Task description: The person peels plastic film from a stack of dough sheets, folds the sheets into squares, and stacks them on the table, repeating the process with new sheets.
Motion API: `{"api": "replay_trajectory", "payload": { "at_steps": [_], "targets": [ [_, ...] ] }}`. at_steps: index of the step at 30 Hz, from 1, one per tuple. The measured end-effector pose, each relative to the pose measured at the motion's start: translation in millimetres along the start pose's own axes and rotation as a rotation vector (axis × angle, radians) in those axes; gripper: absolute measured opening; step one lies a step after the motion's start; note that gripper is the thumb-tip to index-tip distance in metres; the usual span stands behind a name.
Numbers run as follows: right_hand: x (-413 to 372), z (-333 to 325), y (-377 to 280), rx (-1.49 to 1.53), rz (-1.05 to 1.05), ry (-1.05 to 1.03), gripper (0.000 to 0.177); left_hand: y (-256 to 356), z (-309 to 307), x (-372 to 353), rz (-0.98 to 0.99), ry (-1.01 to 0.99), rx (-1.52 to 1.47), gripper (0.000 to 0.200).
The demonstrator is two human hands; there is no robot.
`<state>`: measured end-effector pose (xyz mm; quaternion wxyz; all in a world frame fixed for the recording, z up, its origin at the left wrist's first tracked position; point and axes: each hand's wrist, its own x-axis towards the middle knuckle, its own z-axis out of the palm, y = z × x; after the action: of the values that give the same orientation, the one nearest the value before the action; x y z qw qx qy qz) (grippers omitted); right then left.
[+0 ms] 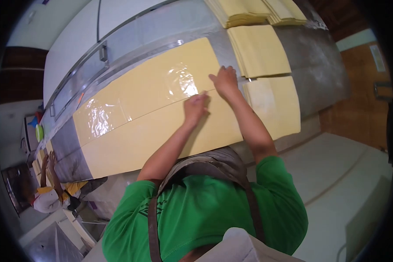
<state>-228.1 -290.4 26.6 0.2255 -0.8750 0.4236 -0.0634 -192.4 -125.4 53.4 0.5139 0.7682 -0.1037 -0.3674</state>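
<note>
Two long yellow sheets (161,135) lie side by side across the middle of the frame, a thin seam running between them and wrinkled, glossy patches of light on the upper one. My left hand (196,109), near the centre, has its fingers curled in close by that seam; whether they are clamped on an edge I cannot tell. My right hand (226,83) is just above and to the right, at the right end of the sheets, its thumb apart from the bent fingers, and I cannot tell if it grips anything. Folded yellow stacks (260,50) line the upper right on the grey table (314,65), while at the lower left another person (48,201) stretches both arms toward the table
</note>
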Motion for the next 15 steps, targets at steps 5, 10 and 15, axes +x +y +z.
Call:
{"api": "replay_trajectory", "payload": {
  "at_steps": [5, 10, 15],
  "targets": [
    [-4.1, 26.0, -1.1, -0.019, -0.074, 0.213, 0.03, -26.9, -125.0, 45.2, 0.231, 0.213, -0.297, 0.043],
    [9.2, 23.1, -20.9, -0.132, -0.044, 0.316, 0.024, -19.3, -222.0, 60.6, -0.174, 0.34, -0.213, 0.031],
    [-22.1, -0.6, -146.3, -0.147, -0.079, 0.052, 0.012, -37.7, -276.7, 102.8, 0.074, 0.115, -0.201, 0.062]
  ]
}}
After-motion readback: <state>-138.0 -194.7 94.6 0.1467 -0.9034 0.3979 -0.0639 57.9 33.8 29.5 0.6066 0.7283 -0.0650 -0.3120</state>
